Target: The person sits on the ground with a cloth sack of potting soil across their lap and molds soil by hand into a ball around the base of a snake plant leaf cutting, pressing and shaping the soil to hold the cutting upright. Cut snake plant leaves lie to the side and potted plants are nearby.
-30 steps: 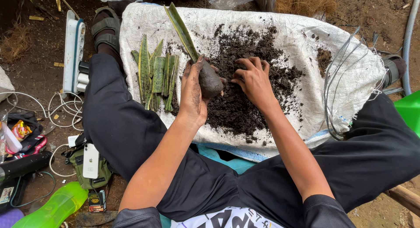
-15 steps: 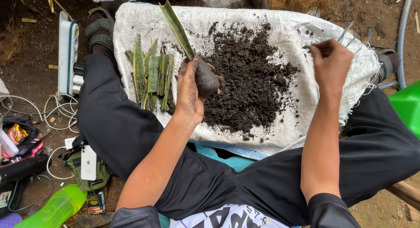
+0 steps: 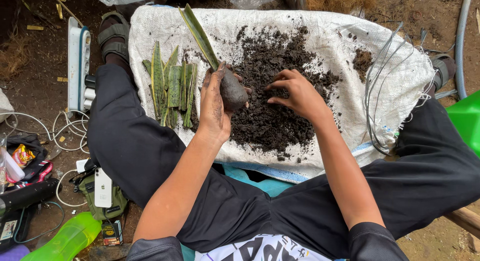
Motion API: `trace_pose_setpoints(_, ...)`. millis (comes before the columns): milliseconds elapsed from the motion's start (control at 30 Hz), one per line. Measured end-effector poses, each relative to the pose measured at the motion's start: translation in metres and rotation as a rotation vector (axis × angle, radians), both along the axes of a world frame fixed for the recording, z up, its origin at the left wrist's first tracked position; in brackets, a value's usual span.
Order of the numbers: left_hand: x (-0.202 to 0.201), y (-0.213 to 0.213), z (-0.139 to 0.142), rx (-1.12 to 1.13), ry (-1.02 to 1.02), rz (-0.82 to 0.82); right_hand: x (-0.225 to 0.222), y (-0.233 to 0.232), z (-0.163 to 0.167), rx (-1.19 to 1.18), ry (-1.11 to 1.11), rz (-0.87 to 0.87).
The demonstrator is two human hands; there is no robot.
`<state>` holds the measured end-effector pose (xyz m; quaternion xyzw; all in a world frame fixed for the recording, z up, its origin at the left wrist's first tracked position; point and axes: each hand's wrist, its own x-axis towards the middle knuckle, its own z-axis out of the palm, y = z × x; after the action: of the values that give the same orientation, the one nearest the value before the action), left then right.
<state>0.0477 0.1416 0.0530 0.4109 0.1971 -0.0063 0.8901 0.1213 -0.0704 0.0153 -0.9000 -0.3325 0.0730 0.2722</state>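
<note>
My left hand [image 3: 215,103] grips a dark soil ball [image 3: 233,91] with a long green leaf cutting [image 3: 200,36] sticking up out of it. My right hand [image 3: 298,93] rests fingers-down on the heap of dark soil [image 3: 272,116], clawing into it; whether it holds any soil I cannot tell. The soil lies on a white woven sack [image 3: 340,36] spread over my lap. Several cut green leaf pieces [image 3: 172,86] lie side by side on the sack, just left of my left hand.
A bundle of thin grey wires [image 3: 385,76] lies on the sack's right side. A white power strip [image 3: 77,63], cables, a phone [image 3: 103,187] and a green bottle [image 3: 65,240] sit on the ground at left. A green container [image 3: 467,121] is at right.
My right hand went from the soil out to the wires at the right, then came back onto the soil heap. My left hand kept hold of the soil ball.
</note>
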Motion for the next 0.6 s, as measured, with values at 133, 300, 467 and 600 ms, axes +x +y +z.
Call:
trace_pose_setpoints(133,0.0,0.001,-0.001,0.005,0.014,-0.005,-0.001,0.003,-0.006,-0.002,-0.127,-0.038)
trace_pose_setpoints(300,-0.001,0.0,0.0,0.018,0.031,-0.016,0.005,-0.01,-0.004,0.0,0.041,-0.162)
trace_pose_setpoints(467,-0.001,0.0,-0.001,0.007,0.026,-0.002,-0.003,-0.002,-0.002,0.011,0.097,0.066)
trace_pose_setpoints(600,0.0,0.001,-0.002,0.008,0.029,-0.002,-0.016,0.006,-0.008,-0.073,-0.038,0.104)
